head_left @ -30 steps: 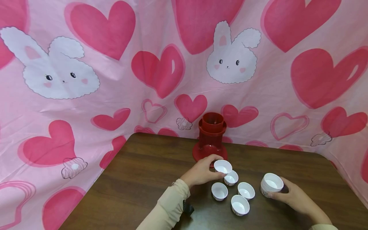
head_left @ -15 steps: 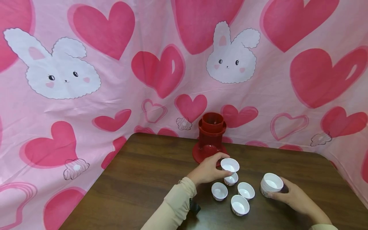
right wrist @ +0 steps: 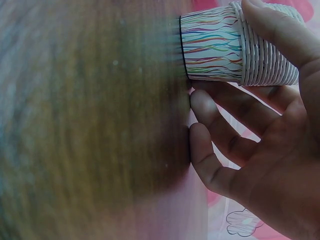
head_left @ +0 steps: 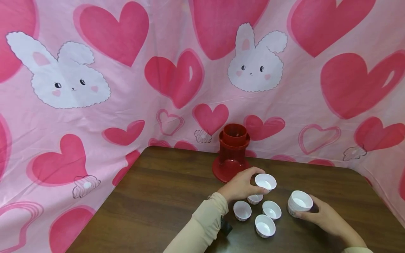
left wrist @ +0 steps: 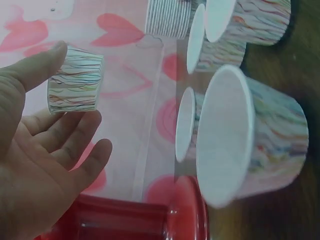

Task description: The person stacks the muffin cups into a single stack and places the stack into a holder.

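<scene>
My left hand [head_left: 243, 185] holds a small white paper baking cup [head_left: 265, 182] between thumb and fingers, raised above the table. The left wrist view shows wavy coloured stripes on the outside of this baking cup [left wrist: 76, 80]. To the right, my right hand [head_left: 326, 216] grips a stack of nested baking cups [head_left: 300, 203] that stands on the table. In the right wrist view, the thumb and fingers lie on either side of the stack [right wrist: 215, 45]. Between the hands stand several single cups, such as a front one [head_left: 265, 226] and a left one [head_left: 242, 211]; one behind is partly hidden by my left hand.
A red plastic cylinder on a round base [head_left: 233, 151] stands at the back of the brown wooden table [head_left: 164, 189]. Behind the table hangs a pink cloth [head_left: 171, 31] with hearts and rabbits.
My left hand has moved to the right with its baking cup, from beside the red base toward the stack. The right hand and the stack have stayed in place.
</scene>
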Available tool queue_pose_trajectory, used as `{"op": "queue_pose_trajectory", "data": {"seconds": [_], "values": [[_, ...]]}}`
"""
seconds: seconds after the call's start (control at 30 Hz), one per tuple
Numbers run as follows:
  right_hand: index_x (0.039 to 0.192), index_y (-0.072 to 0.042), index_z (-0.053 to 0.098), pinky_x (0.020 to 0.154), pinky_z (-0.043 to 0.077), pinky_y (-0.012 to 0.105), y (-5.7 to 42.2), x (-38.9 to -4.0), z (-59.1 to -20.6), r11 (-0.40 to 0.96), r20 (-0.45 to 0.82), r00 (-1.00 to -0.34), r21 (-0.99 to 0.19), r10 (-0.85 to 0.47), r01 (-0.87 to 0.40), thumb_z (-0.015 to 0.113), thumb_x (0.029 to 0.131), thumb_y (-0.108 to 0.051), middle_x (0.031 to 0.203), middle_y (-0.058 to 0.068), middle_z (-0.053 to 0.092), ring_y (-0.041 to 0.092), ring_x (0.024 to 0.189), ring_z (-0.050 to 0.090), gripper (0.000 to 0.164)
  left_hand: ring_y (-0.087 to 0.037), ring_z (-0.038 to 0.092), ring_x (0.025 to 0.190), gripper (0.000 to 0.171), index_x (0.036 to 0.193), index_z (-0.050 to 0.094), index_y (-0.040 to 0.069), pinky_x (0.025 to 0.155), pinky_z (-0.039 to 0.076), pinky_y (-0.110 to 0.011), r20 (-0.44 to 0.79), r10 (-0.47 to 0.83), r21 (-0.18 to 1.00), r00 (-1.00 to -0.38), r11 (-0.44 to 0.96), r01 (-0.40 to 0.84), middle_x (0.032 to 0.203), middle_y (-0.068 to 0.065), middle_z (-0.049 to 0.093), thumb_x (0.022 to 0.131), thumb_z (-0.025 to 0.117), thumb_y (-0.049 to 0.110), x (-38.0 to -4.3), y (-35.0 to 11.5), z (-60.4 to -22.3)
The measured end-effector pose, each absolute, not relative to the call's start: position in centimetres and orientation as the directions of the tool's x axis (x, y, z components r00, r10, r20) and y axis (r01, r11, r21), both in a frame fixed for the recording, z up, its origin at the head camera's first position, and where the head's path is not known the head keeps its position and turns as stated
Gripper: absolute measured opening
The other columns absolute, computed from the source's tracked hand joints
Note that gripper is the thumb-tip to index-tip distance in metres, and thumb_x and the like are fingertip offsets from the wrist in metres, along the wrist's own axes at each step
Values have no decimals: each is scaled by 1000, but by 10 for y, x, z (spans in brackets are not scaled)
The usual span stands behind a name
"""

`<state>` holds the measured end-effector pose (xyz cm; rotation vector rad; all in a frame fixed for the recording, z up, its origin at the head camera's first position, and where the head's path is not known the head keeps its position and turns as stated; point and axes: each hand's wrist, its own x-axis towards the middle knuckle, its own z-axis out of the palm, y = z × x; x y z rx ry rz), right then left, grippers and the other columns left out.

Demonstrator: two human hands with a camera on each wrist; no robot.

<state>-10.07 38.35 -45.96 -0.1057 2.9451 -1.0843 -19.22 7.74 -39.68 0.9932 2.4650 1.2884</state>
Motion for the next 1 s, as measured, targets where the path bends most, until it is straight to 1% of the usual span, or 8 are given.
{"op": "queue_pose_trajectory", "data": {"seconds": [0.1,0.17,0.33,0.5,0.6,0.73,0.83,1.0], "values": [[137,18,44,90,44,67,384,-100,-460,760,23,-998,-647,-61,-61,80,87,-27,117,25,64,41,107,59,76,-3,55,110,55,133,61,25,96,47,-28,114,639,797,-760,398,454,123,16,61,84,83,31,-190,87,-395],[137,17,45,89,47,61,383,-100,-459,760,27,-998,-647,-63,-66,80,87,-28,117,23,65,38,106,60,76,-3,56,109,54,133,61,26,94,48,-27,104,645,797,-757,402,451,121,16,61,84,83,32,-190,94,-393],[138,15,45,88,48,56,382,-99,-458,749,28,-997,-659,-71,-72,80,87,-29,117,21,65,36,107,59,75,-1,56,112,57,135,60,25,96,46,-25,96,676,751,-730,433,499,124,15,62,84,84,33,-189,112,-391],[137,14,47,86,48,54,382,-98,-458,753,47,-996,-652,-80,-91,81,87,-28,118,21,65,36,107,59,73,-1,56,114,58,137,60,23,95,45,-22,92,704,729,-704,434,529,125,15,62,85,83,34,-189,127,-392],[138,13,47,87,48,58,382,-97,-458,746,54,-995,-658,-86,-101,80,87,-27,120,23,64,38,108,59,72,0,55,112,58,136,61,21,94,44,-20,98,713,733,-694,420,535,124,15,62,85,83,33,-190,136,-395],[138,13,46,88,45,65,382,-97,-459,737,59,-994,-668,-89,-105,80,87,-27,121,26,63,41,109,58,73,-1,56,106,54,133,63,20,90,46,-20,75,715,772,-695,400,494,120,14,63,84,84,27,-188,146,-399],[137,13,47,87,46,65,381,-96,-459,742,65,-994,-662,-86,-108,80,87,-27,120,26,63,42,108,58,72,-1,57,103,52,132,63,21,88,47,-20,53,710,776,-703,414,476,117,15,64,84,83,27,-187,152,-401],[137,12,48,86,45,66,380,-96,-459,747,64,-995,-657,-81,-103,80,87,-28,120,27,63,42,108,58,72,1,57,101,52,132,64,23,85,46,-17,63,710,737,-701,441,513,116,16,64,84,83,32,-186,159,-404]]}}
